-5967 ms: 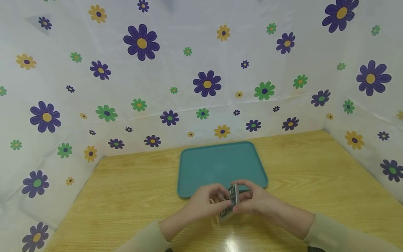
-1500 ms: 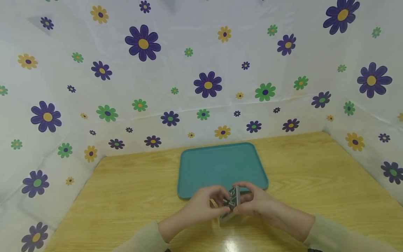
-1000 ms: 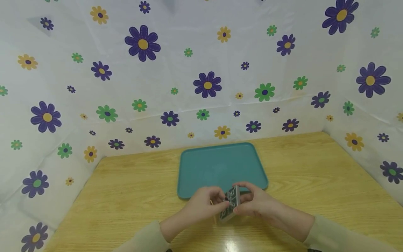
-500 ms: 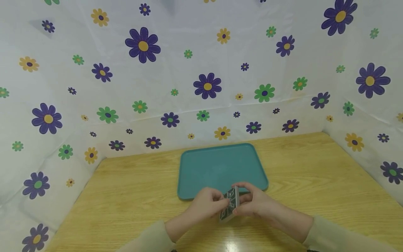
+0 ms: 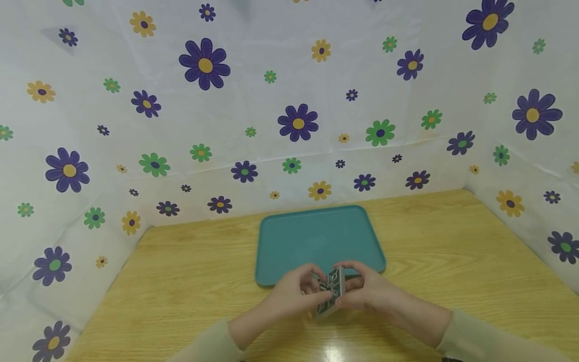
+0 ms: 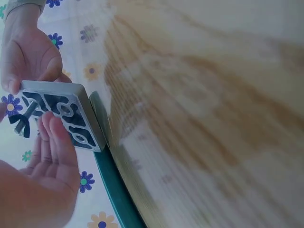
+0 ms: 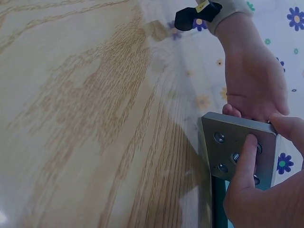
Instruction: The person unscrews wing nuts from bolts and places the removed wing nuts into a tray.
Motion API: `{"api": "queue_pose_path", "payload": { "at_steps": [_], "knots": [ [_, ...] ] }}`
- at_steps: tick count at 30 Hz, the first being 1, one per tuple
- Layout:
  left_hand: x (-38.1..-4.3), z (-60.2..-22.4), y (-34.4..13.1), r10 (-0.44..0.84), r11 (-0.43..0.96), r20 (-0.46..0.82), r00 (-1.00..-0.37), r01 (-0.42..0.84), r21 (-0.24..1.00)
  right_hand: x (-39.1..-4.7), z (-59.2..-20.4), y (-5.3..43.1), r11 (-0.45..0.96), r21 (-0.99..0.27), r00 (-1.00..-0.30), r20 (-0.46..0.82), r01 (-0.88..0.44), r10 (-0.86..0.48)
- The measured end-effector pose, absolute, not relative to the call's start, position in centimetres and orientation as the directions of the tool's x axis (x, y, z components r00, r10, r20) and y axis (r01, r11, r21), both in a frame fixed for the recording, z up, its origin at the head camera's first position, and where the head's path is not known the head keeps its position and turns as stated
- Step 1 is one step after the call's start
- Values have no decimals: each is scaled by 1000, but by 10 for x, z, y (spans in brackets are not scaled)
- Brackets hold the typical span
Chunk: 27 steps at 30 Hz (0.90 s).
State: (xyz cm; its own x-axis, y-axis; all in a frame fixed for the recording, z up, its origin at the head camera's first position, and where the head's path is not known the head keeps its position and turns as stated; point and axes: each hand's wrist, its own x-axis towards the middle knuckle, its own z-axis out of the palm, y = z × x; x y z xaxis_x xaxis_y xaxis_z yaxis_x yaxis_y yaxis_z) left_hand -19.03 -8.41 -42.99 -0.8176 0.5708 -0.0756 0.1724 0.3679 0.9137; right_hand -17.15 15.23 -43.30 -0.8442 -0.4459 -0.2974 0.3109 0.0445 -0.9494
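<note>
My right hand [image 5: 371,287] grips a square metal plate [image 5: 341,282] by its edges, standing it tilted above the table. In the left wrist view, the ribbed, hollowed side of the plate [image 6: 90,114] shows, with a bolt carrying a black wing head [image 6: 20,124] sticking out of it. My left hand [image 5: 289,295] is around that bolt, its fingers [image 6: 56,135] fairly straight and seemingly apart from the wing head. On the plate's flat side [image 7: 232,130] several round holes show, and a right-hand finger [image 7: 247,159] lies across it.
Behind the hands lies a teal tray [image 5: 316,241] on the wood-grain table [image 5: 194,271]. A white flower-print cloth [image 5: 253,100] stands as walls at the back and both sides. A black strap [image 7: 197,15] is on the left wrist.
The right hand keeps its grip on the plate throughout. Half a second ago the left fingers and thumb were drawn together at the bolt; now they are spread apart around it.
</note>
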Motion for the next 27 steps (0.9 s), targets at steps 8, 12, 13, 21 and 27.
{"api": "queue_pose_path", "payload": {
  "at_steps": [8,12,13,21,27],
  "knots": [
    [-191,-430,-86,624,345,33,-781,313,885,-173,-434,154,50,-952,-843,-293,303,-451],
    [-190,-429,-85,612,363,36,-790,321,875,-173,-433,153,60,-948,-843,-305,311,-443],
    [-190,-429,-84,608,371,34,-793,321,871,-173,-433,153,62,-949,-844,-304,310,-442],
    [-190,-427,-81,583,401,14,-812,303,865,-172,-433,153,69,-952,-846,-296,298,-443],
    [-190,-426,-78,577,376,-26,-816,238,896,-171,-432,151,73,-954,-844,-293,292,-449]
  ]
}}
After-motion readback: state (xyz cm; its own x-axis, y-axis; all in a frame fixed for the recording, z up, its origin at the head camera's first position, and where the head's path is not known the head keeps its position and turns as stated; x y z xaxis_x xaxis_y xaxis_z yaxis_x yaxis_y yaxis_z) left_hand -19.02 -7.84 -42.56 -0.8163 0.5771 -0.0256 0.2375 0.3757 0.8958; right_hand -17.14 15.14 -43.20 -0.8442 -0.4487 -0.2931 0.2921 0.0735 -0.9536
